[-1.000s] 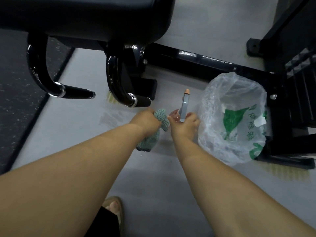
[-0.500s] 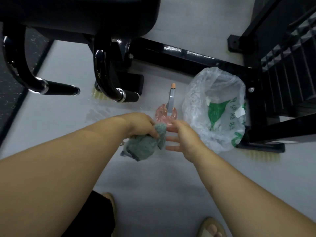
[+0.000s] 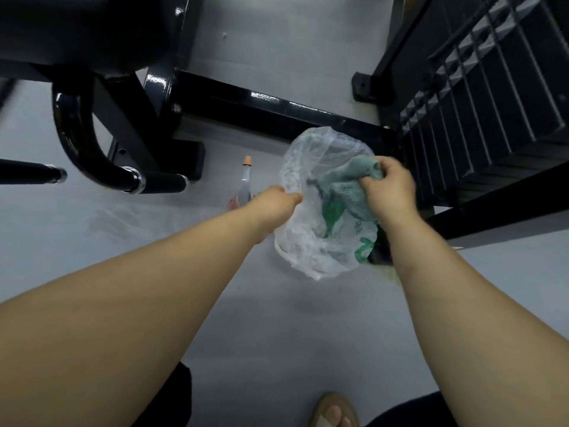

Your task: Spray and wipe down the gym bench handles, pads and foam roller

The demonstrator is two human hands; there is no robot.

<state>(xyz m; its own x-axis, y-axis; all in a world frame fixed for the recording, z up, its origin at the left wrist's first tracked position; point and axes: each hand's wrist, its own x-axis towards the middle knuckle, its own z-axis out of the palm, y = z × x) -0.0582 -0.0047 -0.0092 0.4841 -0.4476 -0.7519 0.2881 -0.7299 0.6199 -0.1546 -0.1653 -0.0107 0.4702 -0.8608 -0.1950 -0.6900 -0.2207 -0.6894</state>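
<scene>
Teal-green wiping cloth (image 3: 348,186): bunched, right of centre frame, gripped by right hand (image 3: 389,189) inside the mouth of a clear plastic bag with green print (image 3: 308,251).
Pink see-through spray bottle with grey head and orange nozzle tip (image 3: 245,183): upright on the floor, centre frame, base hidden behind left hand (image 3: 277,201).
Black curved tube handle with chrome collar and black grip (image 3: 160,183): centre left; second grip (image 3: 27,174) at left edge.
Black bench pad (image 3: 77,23): upper left.
</scene>
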